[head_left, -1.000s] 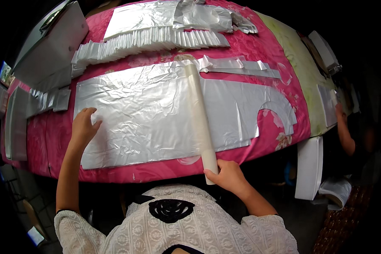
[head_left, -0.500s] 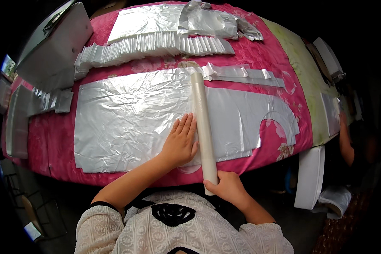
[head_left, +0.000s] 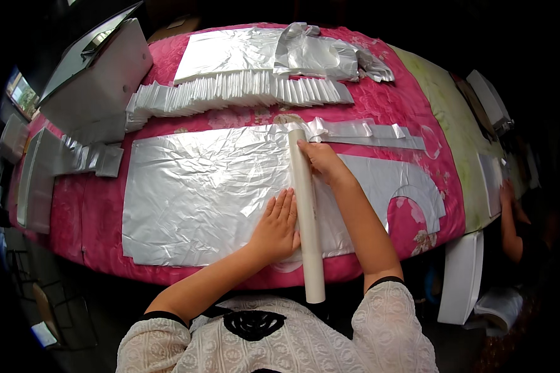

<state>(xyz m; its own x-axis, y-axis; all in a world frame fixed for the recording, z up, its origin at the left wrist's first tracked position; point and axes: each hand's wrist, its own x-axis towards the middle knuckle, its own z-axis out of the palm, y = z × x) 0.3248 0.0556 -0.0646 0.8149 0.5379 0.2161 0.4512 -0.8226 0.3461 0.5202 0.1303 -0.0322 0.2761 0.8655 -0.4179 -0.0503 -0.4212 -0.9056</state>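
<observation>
A pile of thin, silvery plastic bags [head_left: 193, 199] lies flat on the pink cloth, with a curved cut-out at its right end. Across it, pointing away from me, rests a long pale tube [head_left: 307, 230], its near end jutting past the table edge. My left hand [head_left: 279, 227] lies flat on the plastic, fingers stretched out, just left of the tube's middle. From the right, my right hand [head_left: 320, 158] grips the tube close to its far end; its thumb side shows, while some fingers are hidden.
A row of folded plastic bundles [head_left: 230, 93] and another silvery pile [head_left: 230, 53] lie at the far side. White boxes [head_left: 99, 74] stand at the left. A narrow folded strip [head_left: 367, 132] is beyond the tube. At far right, another person's arm [head_left: 510, 221] reaches onto the green cloth.
My right hand has gone from the tube's near end to its far end. The left hand stays flat beside the tube. The whole view has shifted slightly, setting the table lower.
</observation>
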